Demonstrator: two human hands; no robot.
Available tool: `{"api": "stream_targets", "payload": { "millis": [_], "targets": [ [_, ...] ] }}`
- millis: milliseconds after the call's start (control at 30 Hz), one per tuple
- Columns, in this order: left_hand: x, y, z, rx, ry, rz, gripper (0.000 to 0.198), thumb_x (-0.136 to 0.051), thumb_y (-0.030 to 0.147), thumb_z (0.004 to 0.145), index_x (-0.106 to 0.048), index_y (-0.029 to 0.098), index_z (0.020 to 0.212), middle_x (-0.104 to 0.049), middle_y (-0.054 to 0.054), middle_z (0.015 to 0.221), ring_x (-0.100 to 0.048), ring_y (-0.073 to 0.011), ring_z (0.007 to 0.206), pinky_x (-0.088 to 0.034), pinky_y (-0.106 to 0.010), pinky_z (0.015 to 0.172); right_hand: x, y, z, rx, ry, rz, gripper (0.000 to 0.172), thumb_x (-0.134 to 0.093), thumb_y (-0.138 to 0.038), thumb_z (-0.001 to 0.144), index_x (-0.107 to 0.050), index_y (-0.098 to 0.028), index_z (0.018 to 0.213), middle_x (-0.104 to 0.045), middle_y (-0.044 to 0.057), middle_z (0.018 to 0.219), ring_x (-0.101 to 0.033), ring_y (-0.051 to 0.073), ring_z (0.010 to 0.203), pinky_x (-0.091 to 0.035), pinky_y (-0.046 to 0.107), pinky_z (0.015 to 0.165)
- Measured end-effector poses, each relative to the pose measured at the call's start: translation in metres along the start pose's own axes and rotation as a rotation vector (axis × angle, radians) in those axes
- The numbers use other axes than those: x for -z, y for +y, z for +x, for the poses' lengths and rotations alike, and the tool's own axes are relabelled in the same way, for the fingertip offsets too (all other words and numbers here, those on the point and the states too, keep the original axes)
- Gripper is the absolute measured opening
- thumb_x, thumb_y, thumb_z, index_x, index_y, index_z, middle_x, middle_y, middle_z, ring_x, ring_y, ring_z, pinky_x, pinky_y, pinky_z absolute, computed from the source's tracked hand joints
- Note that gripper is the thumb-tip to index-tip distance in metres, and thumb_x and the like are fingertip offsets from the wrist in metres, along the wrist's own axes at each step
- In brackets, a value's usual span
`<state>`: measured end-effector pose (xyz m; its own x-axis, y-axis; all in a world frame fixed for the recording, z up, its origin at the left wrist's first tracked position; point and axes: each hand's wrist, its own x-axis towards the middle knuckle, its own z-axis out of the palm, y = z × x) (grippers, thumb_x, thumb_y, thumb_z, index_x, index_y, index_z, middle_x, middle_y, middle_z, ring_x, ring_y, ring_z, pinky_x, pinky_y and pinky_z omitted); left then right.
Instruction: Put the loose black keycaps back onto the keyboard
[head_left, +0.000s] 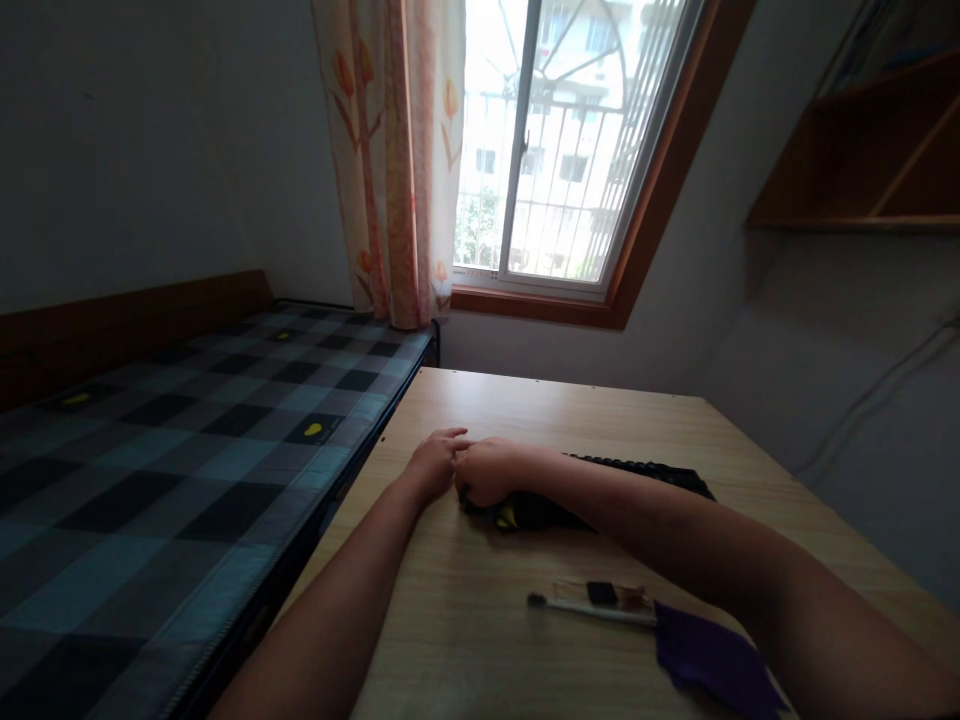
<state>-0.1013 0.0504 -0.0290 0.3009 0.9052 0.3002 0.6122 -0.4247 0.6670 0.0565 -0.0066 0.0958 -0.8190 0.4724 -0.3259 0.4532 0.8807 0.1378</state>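
Observation:
A black keyboard [667, 472] lies on the wooden table, partly covered by my right forearm. At its left end is my right hand [487, 472], its fingers curled down over a small dark part; what they grip is hidden. Just below this hand shows a yellow-green patch [507, 515] on the black surface. My left hand [436, 465] rests beside the right one, touching or nearly touching it. Its visible fingers are stretched out, and no held thing shows in it. Nearer to me lie a thin brush [592, 610] with a pale handle and a purple cloth [709, 655].
A small clear piece with a black square [601, 593] lies behind the brush on the table [450, 620]. A bed with a checked mattress [225, 480] stands along the left. Behind are a curtain [397, 170] and a window [562, 150]; a wooden shelf [862, 170] hangs upper right.

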Motion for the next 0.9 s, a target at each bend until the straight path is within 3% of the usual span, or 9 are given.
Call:
{"api": "stream_targets", "payload": {
  "millis": [167, 267, 400, 500, 600, 733, 900],
  "targets": [
    [0.001, 0.001, 0.0, 0.005, -0.002, 0.069, 0.044, -0.056, 0.012, 0.076, -0.079, 0.027, 0.111, -0.065, -0.004, 0.137, -0.057, -0.0265, 0.127, -0.04, -0.04, 0.114, -0.005, -0.011, -0.01, 0.082, 0.02, -0.045, 0.026, -0.061, -0.027, 0.087, -0.081, -0.021, 0.102, -0.078, 0.007, 0.1, -0.068, 0.025, 0.087, -0.048, 0.035, 0.077],
    [0.001, 0.005, -0.002, -0.024, -0.004, 0.078, 0.043, -0.051, 0.014, 0.081, -0.079, 0.027, 0.112, -0.065, -0.004, 0.136, -0.058, -0.0255, 0.126, -0.041, -0.039, 0.113, -0.008, -0.002, -0.028, 0.055, 0.126, 0.019, 0.026, -0.06, -0.025, 0.087, -0.08, -0.024, 0.103, -0.077, 0.006, 0.1, -0.067, 0.022, 0.086, -0.047, 0.032, 0.075],
    [-0.005, 0.023, -0.007, -0.075, 0.045, 0.042, 0.042, -0.043, 0.02, 0.092, -0.074, 0.02, 0.12, -0.064, -0.008, 0.137, -0.057, -0.0242, 0.129, -0.04, -0.038, 0.115, -0.022, 0.015, -0.065, -0.024, 0.315, 0.136, 0.034, -0.056, -0.023, 0.088, -0.076, -0.029, 0.115, -0.075, 0.004, 0.102, -0.066, 0.019, 0.082, -0.044, 0.029, 0.072],
    [-0.018, 0.039, -0.008, -0.067, 0.087, 0.015, 0.045, -0.038, 0.022, 0.096, -0.066, 0.016, 0.13, -0.063, -0.009, 0.138, -0.055, -0.0225, 0.131, -0.039, -0.038, 0.116, -0.038, 0.016, -0.081, -0.063, 0.317, 0.104, 0.031, -0.053, -0.029, 0.092, -0.076, -0.029, 0.112, -0.072, 0.005, 0.095, -0.064, 0.018, 0.073, -0.042, 0.029, 0.066],
    [-0.032, 0.043, -0.004, -0.038, 0.059, 0.015, 0.044, -0.039, 0.024, 0.097, -0.065, 0.014, 0.132, -0.063, -0.011, 0.139, -0.055, -0.0236, 0.131, -0.04, -0.039, 0.116, -0.048, 0.003, -0.075, -0.005, 0.299, 0.003, 0.028, -0.051, -0.033, 0.095, -0.075, -0.027, 0.108, -0.071, 0.008, 0.096, -0.063, 0.02, 0.073, -0.042, 0.031, 0.065],
    [-0.04, 0.035, 0.0, -0.009, -0.029, 0.048, 0.041, -0.052, 0.028, 0.092, -0.07, 0.014, 0.126, -0.058, -0.012, 0.145, -0.053, -0.0281, 0.135, -0.038, -0.04, 0.118, -0.052, -0.013, -0.05, 0.079, 0.259, -0.151, 0.023, -0.058, -0.027, 0.09, -0.075, -0.021, 0.105, -0.07, 0.015, 0.107, -0.066, 0.029, 0.089, -0.046, 0.037, 0.069],
    [-0.037, 0.031, 0.002, 0.004, -0.077, 0.082, 0.044, -0.056, 0.03, 0.091, -0.068, 0.016, 0.131, -0.054, -0.01, 0.149, -0.051, -0.0281, 0.136, -0.036, -0.039, 0.118, -0.051, -0.011, -0.044, 0.009, 0.223, -0.094, 0.02, -0.061, -0.029, 0.088, -0.076, -0.025, 0.1, -0.073, 0.012, 0.103, -0.067, 0.029, 0.087, -0.047, 0.037, 0.068]
  ]
}}
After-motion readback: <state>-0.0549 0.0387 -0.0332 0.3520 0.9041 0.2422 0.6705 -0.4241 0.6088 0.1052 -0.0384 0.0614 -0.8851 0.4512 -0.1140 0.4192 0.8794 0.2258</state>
